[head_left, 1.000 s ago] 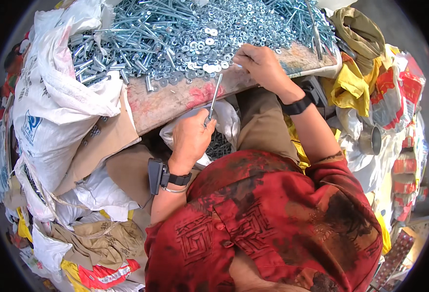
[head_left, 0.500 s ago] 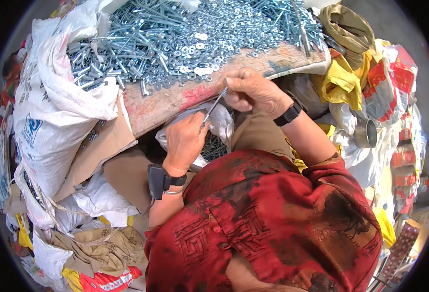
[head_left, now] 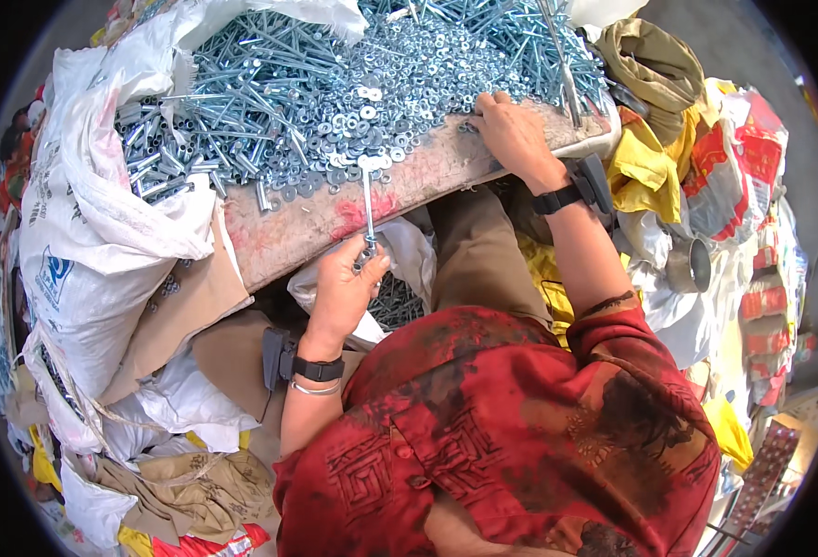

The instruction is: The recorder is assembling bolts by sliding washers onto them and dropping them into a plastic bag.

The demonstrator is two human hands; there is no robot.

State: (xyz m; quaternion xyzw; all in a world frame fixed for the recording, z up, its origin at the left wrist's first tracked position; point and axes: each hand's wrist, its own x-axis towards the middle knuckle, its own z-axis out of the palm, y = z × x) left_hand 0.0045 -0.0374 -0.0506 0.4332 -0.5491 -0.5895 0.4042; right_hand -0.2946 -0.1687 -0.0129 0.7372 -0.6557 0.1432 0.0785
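While my left grip (head_left: 344,290) pinches the near end of a slim metal rod (head_left: 369,206), my right grip (head_left: 517,139) rests its curled fingers at the near edge of the heap of small metal pieces (head_left: 418,70) on the bench (head_left: 288,227); I cannot tell whether they hold anything. The rod points away over the bench's front edge, its far end by some pale washers (head_left: 374,162). Just beside my left grip, below that edge, an open white bag (head_left: 421,265) holds dark fasteners (head_left: 397,301).
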